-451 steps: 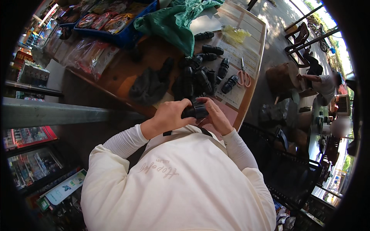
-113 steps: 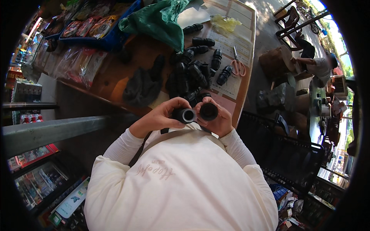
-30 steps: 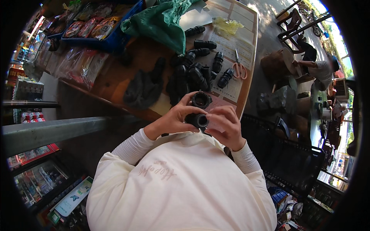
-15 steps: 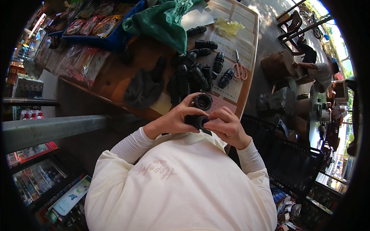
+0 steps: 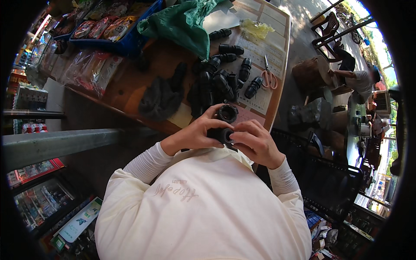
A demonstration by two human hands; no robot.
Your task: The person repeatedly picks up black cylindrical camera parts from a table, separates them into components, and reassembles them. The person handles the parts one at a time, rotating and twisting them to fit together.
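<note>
We wear a loose cream top (image 5: 208, 216), its wide outer sleeves (image 5: 119, 188) ending well short of our left hand (image 5: 193, 136) and right hand (image 5: 259, 144). Snug, ribbed off-white forearm sleeves (image 5: 148, 163) reach both wrists. Tan cursive lettering (image 5: 181, 189) crosses the chest, nearer us than the hands.

Your view comes from the left of two fisheye cameras on your head, facing steeply down over your cream long-sleeved cloth top (image 5: 203, 203). The brown flat-topped wooden table (image 5: 125, 93) lies ahead, farther off; at its near edge, your bare left hand (image 5: 195, 135) and bare right hand (image 5: 259, 145) sit mid-view. The wide field also reaches the grey straight bar (image 5: 78, 141) left of the table and sunlit grey ground (image 5: 299, 39) to its right.
</note>
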